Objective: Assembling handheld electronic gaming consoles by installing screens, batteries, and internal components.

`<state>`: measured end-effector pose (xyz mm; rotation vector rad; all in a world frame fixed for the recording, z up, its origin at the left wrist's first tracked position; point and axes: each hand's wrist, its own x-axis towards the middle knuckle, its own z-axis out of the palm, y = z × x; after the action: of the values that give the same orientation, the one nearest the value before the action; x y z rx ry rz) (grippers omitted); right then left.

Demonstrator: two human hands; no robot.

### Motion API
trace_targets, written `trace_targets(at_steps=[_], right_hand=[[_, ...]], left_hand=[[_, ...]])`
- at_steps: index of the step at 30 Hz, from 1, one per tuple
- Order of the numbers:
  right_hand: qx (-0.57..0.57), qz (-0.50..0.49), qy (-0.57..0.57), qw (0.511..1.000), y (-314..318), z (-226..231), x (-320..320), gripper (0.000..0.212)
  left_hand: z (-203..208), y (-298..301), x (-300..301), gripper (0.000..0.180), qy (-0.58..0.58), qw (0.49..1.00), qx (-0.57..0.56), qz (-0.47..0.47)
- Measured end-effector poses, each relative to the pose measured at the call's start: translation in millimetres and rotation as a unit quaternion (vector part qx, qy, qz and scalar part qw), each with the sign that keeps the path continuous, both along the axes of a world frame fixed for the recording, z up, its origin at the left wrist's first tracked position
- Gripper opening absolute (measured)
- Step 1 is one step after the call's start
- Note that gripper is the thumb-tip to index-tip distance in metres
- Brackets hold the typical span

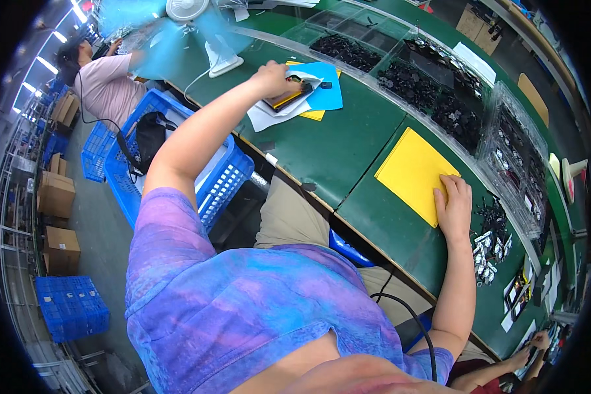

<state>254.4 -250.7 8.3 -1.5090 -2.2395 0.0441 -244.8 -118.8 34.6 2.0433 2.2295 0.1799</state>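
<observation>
My left hand [274,80] reaches to the far left, its fingers curled down at a dark flat piece with a yellow edge [287,98]. What the fingertips pinch, if anything, is too small to make out. Under that piece lie white paper [264,119], a blue sheet [330,98] with a small dark part on it, and a yellow sheet [314,115]. My right hand [454,205] rests with fingers stretched out on the right edge of a yellow sheet or stack of sheets [410,172] on the green table [348,148].
Clear trays of small black parts [400,82] line the table's far side. Loose black and silvery parts [491,253] lie beyond my right forearm. A white fan [223,59] stands at the far left, near blue baskets [223,190]. Other people [108,79] work at both ends.
</observation>
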Motion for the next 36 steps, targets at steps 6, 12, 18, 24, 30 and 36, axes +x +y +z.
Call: trace_targets(at_steps=[6,12,18,24,30,36], right_hand=[[0.001,-0.004,-0.002,1.000,-1,0,4,0.036],[0.001,0.007,-0.003,1.000,-1,1,4,0.037],[-0.009,0.006,-0.005,1.000,-2,3,4,0.038],[-0.012,0.001,-0.002,1.000,-4,4,8,0.039],[-0.003,0.012,0.009,1.000,0,5,8,0.037],[0.086,0.101,0.097,0.986,-10,15,-8,0.049]], left_hand=[[9,-25,40,0.135,0.050,0.996,-0.062,-0.031],[13,-18,29,0.117,-0.013,0.997,-0.074,0.027],[29,-35,38,0.106,0.082,0.996,0.006,0.013],[82,-77,119,0.099,-0.169,0.976,0.066,-0.121],[57,-91,209,0.100,-0.353,0.910,-0.066,-0.206],[2,-69,268,0.104,-0.422,0.889,-0.162,-0.079]])
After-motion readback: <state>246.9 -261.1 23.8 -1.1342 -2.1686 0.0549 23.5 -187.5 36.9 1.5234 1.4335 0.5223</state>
